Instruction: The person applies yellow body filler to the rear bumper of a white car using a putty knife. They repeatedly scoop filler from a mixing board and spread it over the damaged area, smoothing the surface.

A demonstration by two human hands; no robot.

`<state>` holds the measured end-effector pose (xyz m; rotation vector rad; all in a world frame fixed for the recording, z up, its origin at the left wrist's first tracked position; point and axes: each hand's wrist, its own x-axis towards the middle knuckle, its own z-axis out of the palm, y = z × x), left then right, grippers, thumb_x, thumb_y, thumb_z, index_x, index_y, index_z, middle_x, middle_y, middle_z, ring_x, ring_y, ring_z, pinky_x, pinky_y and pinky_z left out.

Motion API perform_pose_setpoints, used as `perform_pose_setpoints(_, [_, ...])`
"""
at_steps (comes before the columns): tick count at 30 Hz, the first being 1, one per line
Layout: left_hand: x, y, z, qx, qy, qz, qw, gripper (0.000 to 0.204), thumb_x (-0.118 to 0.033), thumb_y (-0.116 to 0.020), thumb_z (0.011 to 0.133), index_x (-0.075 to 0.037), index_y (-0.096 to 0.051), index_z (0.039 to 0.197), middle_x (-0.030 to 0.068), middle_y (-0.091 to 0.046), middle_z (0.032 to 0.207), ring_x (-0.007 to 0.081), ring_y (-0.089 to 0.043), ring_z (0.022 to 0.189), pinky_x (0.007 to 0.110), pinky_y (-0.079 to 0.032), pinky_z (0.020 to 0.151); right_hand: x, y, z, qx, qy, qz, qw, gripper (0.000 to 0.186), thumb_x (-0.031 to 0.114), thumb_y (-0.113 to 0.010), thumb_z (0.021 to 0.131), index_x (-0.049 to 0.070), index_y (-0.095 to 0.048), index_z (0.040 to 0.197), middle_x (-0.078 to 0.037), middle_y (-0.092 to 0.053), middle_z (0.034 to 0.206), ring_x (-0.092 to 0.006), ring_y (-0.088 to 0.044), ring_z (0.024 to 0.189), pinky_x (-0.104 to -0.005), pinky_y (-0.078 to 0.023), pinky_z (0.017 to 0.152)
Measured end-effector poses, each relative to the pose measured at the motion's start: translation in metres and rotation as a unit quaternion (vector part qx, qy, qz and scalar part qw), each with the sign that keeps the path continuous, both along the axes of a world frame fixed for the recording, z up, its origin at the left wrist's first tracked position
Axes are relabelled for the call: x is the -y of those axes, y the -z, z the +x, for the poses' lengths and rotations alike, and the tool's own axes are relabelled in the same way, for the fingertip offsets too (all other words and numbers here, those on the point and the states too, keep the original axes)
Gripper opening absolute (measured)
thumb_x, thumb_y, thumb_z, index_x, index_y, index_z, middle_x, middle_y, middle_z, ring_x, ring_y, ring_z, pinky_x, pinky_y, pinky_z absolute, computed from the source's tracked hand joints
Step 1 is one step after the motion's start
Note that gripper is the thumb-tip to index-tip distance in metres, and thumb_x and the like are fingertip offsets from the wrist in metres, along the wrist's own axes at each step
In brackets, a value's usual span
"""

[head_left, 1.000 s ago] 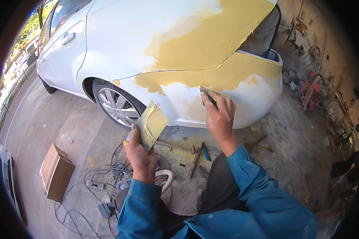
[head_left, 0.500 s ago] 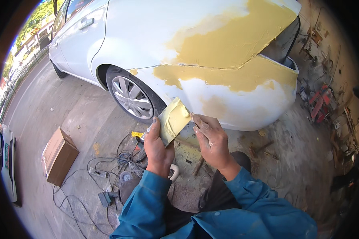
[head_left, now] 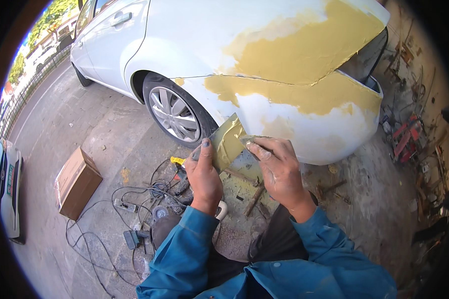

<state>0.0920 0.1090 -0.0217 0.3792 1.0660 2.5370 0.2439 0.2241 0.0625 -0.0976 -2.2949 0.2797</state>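
My left hand (head_left: 207,180) grips a thin flat putty board (head_left: 217,145), its thumb on top at the near edge. Yellow putty (head_left: 231,140) lies smeared across the board's right half. Pinched in my right hand (head_left: 280,169) is a small, thin spreader (head_left: 252,140), its blade at the board's right edge and partly hidden by my fingers. Beyond both hands stands a white car (head_left: 107,52), whose rear quarter and bumper carry a broad dull-yellow filler patch (head_left: 284,60). Its rear wheel (head_left: 177,112) is just past my left hand.
Tangled cords and power tools (head_left: 132,238) lie on the ground at left, near a cardboard box (head_left: 80,187). Wood scraps (head_left: 255,200) lie below my hands. A red metal object (head_left: 407,138) and clutter line the right wall. Another vehicle (head_left: 7,187) stands far left.
The board has tilted and its putty lies differently, with the lump near the right corner gone. My right hand has turned, bringing the spreader's blade to the board's edge. The whole view has shifted slightly.
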Motion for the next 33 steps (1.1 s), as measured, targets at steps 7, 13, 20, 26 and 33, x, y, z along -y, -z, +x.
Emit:
perform_pose_setpoints(7, [0.016,-0.012,-0.027,0.098,-0.120,0.048,0.987,0.040,-0.027,-0.061,0.117,0.010,-0.071,0.127,0.0163,-0.078,0.121,0.0256,-0.080,0.104,0.041,-0.065,0.088,-0.013,0.007,-0.007,0.008,0.037,0.083,0.996,0.032,-0.001,-0.074,0.094,0.009,-0.083,0.124,-0.006,-0.076,0.117,-0.0308,-0.070,0.107,-0.0433,-0.056,0.092])
perform_pose_setpoints(13, [0.022,-0.011,-0.034,0.158,-0.080,0.040,0.983,0.038,-0.029,-0.058,0.117,0.004,-0.069,0.134,0.0118,-0.079,0.123,0.0264,-0.080,0.106,0.041,-0.065,0.090,-0.065,-0.012,-0.058,-0.011,0.165,0.285,0.944,0.043,0.001,-0.074,0.092,0.015,-0.081,0.132,-0.006,-0.071,0.133,-0.0291,-0.064,0.117,-0.0475,-0.049,0.102])
perform_pose_setpoints(20, [0.024,-0.021,-0.030,0.179,-0.022,0.062,0.982,0.036,-0.027,-0.057,0.117,0.001,-0.068,0.137,0.0106,-0.077,0.128,0.0243,-0.078,0.111,0.040,-0.063,0.093,-0.095,-0.006,-0.100,-0.001,0.186,0.339,0.922,0.041,0.005,-0.073,0.093,0.017,-0.081,0.132,-0.003,-0.070,0.139,-0.0256,-0.062,0.117,-0.0466,-0.045,0.104])
perform_pose_setpoints(26, [0.026,-0.021,-0.032,0.187,-0.025,0.077,0.979,0.034,-0.027,-0.057,0.117,0.000,-0.068,0.135,0.0107,-0.077,0.128,0.0243,-0.078,0.111,0.040,-0.063,0.094,-0.097,0.005,-0.101,0.019,0.201,0.346,0.916,0.035,0.013,-0.069,0.096,0.012,-0.081,0.129,-0.004,-0.070,0.137,-0.0242,-0.060,0.119,-0.0458,-0.042,0.104])
perform_pose_setpoints(33, [0.026,-0.024,-0.032,0.192,-0.011,0.079,0.978,0.035,-0.027,-0.057,0.117,0.000,-0.067,0.136,0.0109,-0.077,0.128,0.0246,-0.078,0.112,0.041,-0.064,0.096,-0.098,0.026,-0.090,0.072,0.212,0.324,0.919,0.041,0.008,-0.070,0.093,0.016,-0.081,0.131,-0.005,-0.069,0.140,-0.0262,-0.061,0.120,-0.0470,-0.044,0.105])
